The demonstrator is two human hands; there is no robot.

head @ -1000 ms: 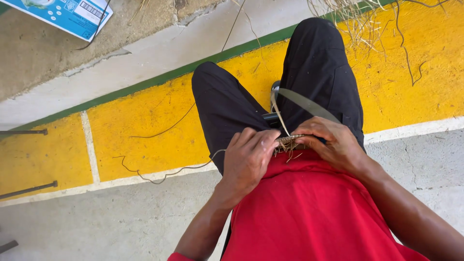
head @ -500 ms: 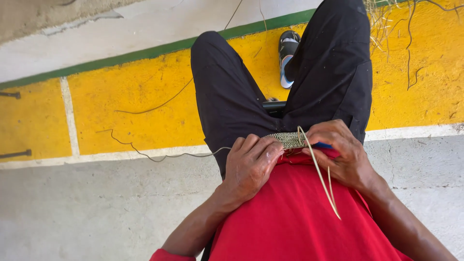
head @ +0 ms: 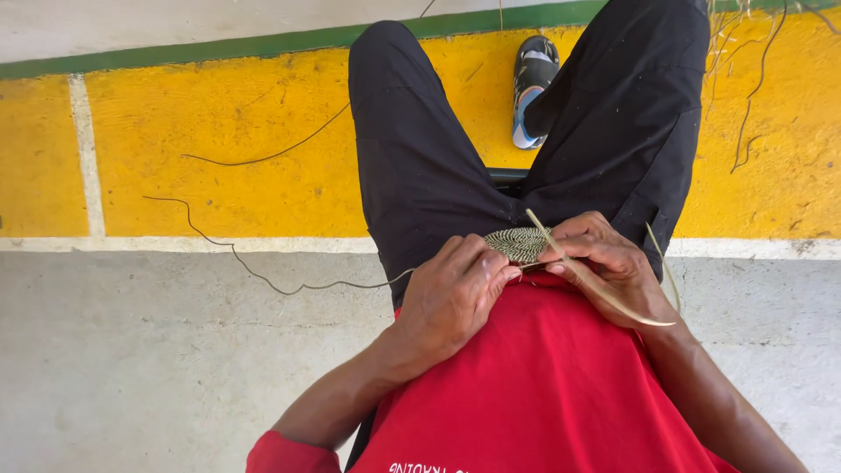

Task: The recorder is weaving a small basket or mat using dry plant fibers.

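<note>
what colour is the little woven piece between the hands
The woven piece is pale straw with dark green strands, in a fine coiled pattern; head view shows it.

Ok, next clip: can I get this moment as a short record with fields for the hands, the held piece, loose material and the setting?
left hand: left hand pinches the near edge of the small round woven fibre disc
right hand: right hand holds the disc's far side, a pale flat fibre strip running across its fingers
grip: both closed on the disc
loose material: thin dark fibre strand trailing left over the floor
setting: yellow painted floor band, grey concrete floor
clothing: black trousers, red shirt, one sandal
</note>
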